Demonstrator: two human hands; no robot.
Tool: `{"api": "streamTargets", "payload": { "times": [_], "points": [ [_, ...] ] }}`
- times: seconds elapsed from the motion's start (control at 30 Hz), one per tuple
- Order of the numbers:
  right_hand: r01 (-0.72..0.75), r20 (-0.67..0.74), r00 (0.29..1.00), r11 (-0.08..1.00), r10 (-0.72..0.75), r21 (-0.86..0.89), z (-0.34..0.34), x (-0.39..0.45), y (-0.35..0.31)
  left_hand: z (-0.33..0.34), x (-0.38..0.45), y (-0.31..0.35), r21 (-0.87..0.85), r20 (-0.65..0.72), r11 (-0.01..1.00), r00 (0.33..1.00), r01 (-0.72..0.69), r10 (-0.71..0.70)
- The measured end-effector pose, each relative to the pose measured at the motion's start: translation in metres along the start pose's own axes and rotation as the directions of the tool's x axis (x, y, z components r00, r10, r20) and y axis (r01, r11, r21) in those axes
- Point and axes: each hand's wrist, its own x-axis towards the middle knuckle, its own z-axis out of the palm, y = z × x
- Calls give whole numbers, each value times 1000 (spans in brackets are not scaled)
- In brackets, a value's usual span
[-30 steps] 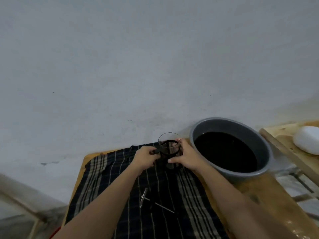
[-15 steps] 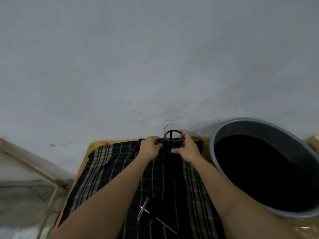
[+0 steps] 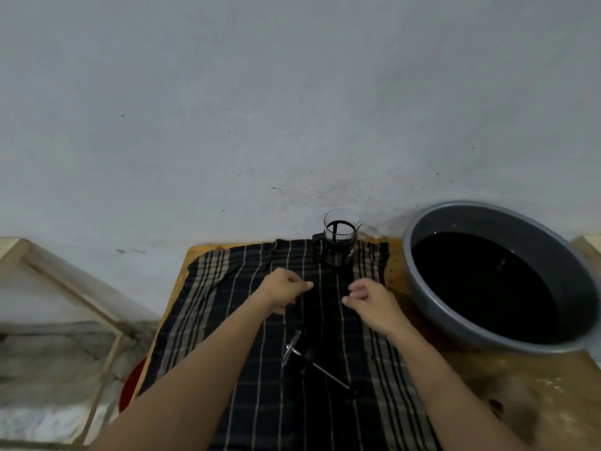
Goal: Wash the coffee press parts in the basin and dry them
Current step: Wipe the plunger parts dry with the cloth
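The glass coffee press carafe (image 3: 340, 237) in its black frame stands upright at the far edge of a dark striped cloth (image 3: 247, 320), close to the wall. My left hand (image 3: 283, 289) and my right hand (image 3: 369, 299) hover over the cloth a little nearer than the carafe, both empty with fingers loosely curled. Between my forearms the metal plunger (image 3: 304, 356) with its rod lies flat on the cloth. A grey basin (image 3: 432, 307) of dark water sits to the right.
The cloth covers a wooden table (image 3: 507, 395) whose bare right part looks wet and stained. A pale wooden frame (image 3: 74, 291) leans at the left, off the table. The grey wall rises right behind the carafe. Something red (image 3: 131, 385) shows below the table's left edge.
Both hands let go of the carafe and drew back toward me; it now stands alone at the cloth's far edge. The view has shifted left, bringing the basin to the right edge.
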Motion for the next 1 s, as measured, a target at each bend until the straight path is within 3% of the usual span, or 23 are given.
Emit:
{"api": "streamTargets", "payload": {
  "times": [0.17, 0.33, 0.47, 0.53, 0.63, 0.7, 0.77, 0.83, 0.93, 1.0],
  "points": [
    [-23, 67, 997, 986, 34, -166, 27, -67, 44, 4, -47, -42, -196, 189, 961, 969, 193, -156],
    [-12, -3, 1000, 930, 12, -367, 64, -97, 72, 36, -71, -68, -263, 180, 949, 975, 175, -130],
    [-10, -132, 989, 875, -62, -484, 82, -107, 67, 58, -82, -75, -335, 37, 939, 997, 76, -67],
    [-14, -127, 990, 874, -55, -486, 88, -109, 65, 62, -87, -74, -377, 15, 924, 998, 65, -64],
    [-3, -129, 990, 908, -56, -419, 90, -120, 68, 64, -95, -69, -418, -14, 908, 999, 22, -31],
    [11, -173, 983, 954, -65, -299, 85, -131, 71, 68, -101, -63, -566, 12, 822, 998, 60, -64],
    [25, -234, 970, 984, -66, -174, 79, -142, 72, 75, -112, -53, -715, 155, 675, 983, 182, -100],
    [40, -296, 954, 998, -55, -56, 72, -155, 72, 86, -127, -38, -768, 328, 568, 943, 296, -47],
    [46, -330, 944, 995, -15, 88, 60, -172, 71, 107, -140, -18, -785, 431, 506, 902, 358, 30],
    [42, -340, 940, 997, -17, 66, 50, -180, 74, 117, -140, -7, -790, 439, 490, 898, 368, 33]
  ]
}}
